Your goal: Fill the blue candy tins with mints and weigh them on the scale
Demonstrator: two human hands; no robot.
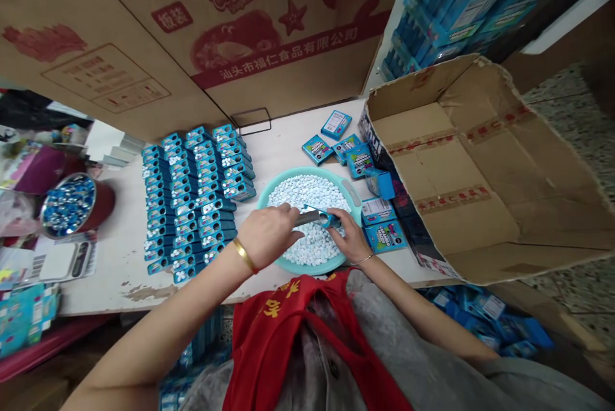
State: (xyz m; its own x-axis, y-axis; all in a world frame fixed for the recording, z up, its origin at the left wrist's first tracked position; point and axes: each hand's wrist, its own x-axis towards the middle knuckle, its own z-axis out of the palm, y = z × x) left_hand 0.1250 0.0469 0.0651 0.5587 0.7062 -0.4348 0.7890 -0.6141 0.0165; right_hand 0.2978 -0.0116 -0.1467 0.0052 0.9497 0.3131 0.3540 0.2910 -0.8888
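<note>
A round turquoise basin (271, 182) full of small white candies (312, 190) stands on the table in front of me. Over it, my left hand (270, 235) is closed around a metal scoop (306, 219) that points right. My right hand (352, 239) grips a small blue candy box (327, 218), and the scoop's tip meets the box's end. Whether candies lie in the scoop is hard to see. To the left, several rows of blue boxes (199, 200) stand with round holes showing, white candies visible in some. More blue boxes (318, 149) lie loose behind and right of the basin.
A large open cardboard carton (432, 136) sits at the right. Big printed cartons (288, 72) wall off the back. At the left are a reddish-brown tub (103, 200) of shiny blue wrapped pieces and a white scale (60, 260). Stacked blue packs (446, 8) rise at the back right.
</note>
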